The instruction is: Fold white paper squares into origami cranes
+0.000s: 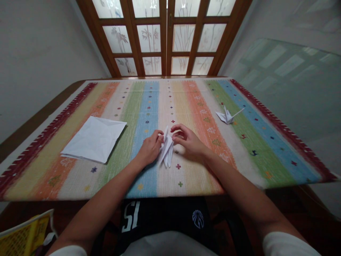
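Near the front middle of the table, a white folded paper crane (167, 149) stands between my hands, its pointed ends facing up and toward me. My left hand (150, 147) pinches its left side with thumb and forefinger. On the opposite side, my right hand (188, 140) has its fingers curled, with the thumb and fingertips at the paper's upper right edge. A finished-looking paper crane (227, 116) with spread wings sits apart to the right. Over on the left lies a stack of square white paper (94, 138), creased on top.
A striped, patterned tablecloth (138, 106) covers the table and hangs at the front edge. Wooden doors with glass panes (167, 39) stand behind it. A glass panel (290, 81) leans at the right wall. A yellow basket (25, 234) is low at left.
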Motion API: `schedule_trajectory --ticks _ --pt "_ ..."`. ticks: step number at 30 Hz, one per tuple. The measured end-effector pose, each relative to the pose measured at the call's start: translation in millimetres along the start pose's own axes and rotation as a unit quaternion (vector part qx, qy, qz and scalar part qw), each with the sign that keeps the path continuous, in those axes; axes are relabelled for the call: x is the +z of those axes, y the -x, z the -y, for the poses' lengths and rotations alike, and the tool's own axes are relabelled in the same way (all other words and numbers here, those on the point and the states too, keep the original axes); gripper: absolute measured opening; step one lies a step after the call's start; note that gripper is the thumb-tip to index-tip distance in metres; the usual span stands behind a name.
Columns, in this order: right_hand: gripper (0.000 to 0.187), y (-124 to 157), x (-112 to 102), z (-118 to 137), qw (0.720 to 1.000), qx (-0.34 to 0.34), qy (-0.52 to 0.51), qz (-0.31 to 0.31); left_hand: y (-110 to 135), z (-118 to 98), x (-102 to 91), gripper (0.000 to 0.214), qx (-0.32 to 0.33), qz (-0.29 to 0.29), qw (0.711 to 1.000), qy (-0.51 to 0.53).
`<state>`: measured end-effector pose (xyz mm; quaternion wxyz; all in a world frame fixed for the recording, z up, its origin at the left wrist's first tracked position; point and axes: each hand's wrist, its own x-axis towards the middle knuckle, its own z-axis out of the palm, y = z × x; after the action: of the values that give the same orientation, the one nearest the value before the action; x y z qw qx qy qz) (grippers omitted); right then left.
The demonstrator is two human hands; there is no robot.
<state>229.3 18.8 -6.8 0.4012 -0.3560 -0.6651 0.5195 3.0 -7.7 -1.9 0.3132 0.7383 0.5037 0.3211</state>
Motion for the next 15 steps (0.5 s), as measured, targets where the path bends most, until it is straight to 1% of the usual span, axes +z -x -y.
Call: schedule_trajectory --ticks 2,3,5,7,9,12,13,15 --pt "0.042 1 2 2 0.998 -0.03 -0.041 0.034 1 -1 -1.8 0.044 -0.01 -0.015 0.999 0.049" --pt "0.044 2 4 2 0.996 -0.053 -0.049 0.051 1 -1 -2.4 0.045 -0.008 -0.016 0.998 0.065" --pt "0.044 3 6 4 0.99 -0.107 -0.036 0.079 0 1 -2.3 0.038 -0.008 -0.012 0.996 0.09" --pt "0.041 5 7 5 0.984 -0.155 0.01 0.09 -1 4 -0.9 0.038 -0.022 -0.005 0.992 0.124" --pt "0.036 6 6 8 0.977 -0.186 0.081 0.069 -3 6 0.9 0.044 -0.045 -0.001 0.984 0.171" --pt "0.033 5 1 11 0.961 -0.207 0.185 0.015 -4 6 1.6 0.052 -0.065 -0.003 0.966 0.25" --pt "0.032 5 -1 11 0.956 -0.209 0.206 0.006 -4 5 1.1 0.057 -0.064 -0.006 0.961 0.268" --pt "0.028 4 -5 11 0.955 -0.204 0.216 0.009 -3 3 -0.6 0.067 -0.051 -0.014 0.958 0.282"
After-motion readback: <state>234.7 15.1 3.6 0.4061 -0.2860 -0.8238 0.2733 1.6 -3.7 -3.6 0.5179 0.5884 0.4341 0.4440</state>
